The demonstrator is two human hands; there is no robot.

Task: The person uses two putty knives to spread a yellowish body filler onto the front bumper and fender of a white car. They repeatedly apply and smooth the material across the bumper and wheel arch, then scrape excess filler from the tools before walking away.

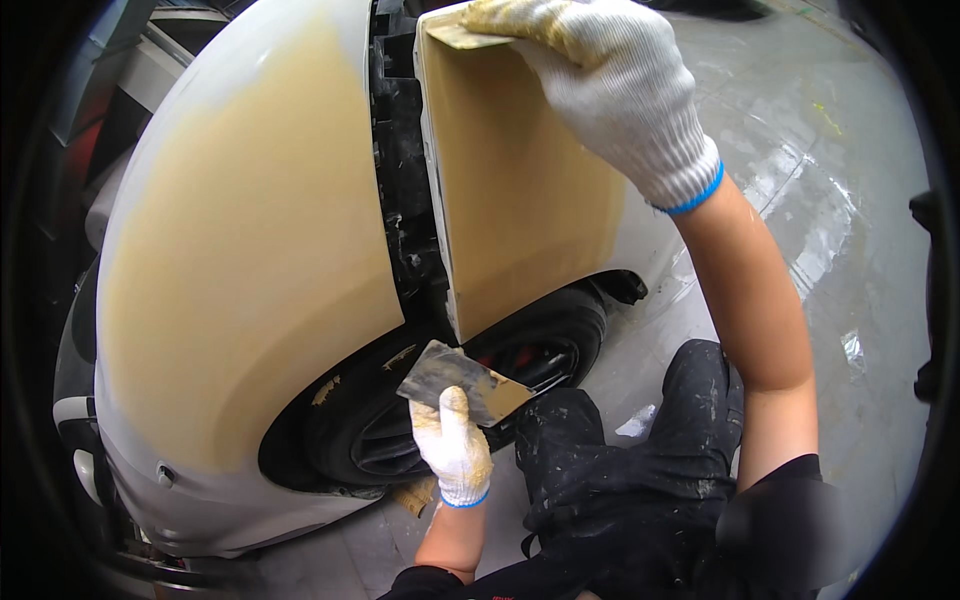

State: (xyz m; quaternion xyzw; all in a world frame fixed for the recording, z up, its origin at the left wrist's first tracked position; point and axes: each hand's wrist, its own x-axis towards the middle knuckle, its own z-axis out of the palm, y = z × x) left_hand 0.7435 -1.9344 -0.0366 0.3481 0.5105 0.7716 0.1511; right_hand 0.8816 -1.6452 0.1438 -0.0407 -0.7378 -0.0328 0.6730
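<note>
My left hand (pixel 455 455), in a white knit glove with a blue cuff, grips a flat grey mixing plate (pixel 450 380) smeared with tan body filler. The thumb lies over the plate's near edge. Up high, my right hand (pixel 630 90), in a matching glove stained tan on the fingers, is closed on a thin pale filler spreader (pixel 462 36). That spreader rests at the upper left edge of the car's fender (pixel 520 190), which is coated in smooth tan filler. Left of it, a white bumper (pixel 240 250) carries another broad tan coat.
A dark gap (pixel 405 180) with black brackets separates bumper and fender. Below them sits the wheel (pixel 390 440) in its arch, with tan smears on the black liner. My knees (pixel 690 390) are bent close by. The grey floor (pixel 860 270) has whitish marks and scraps.
</note>
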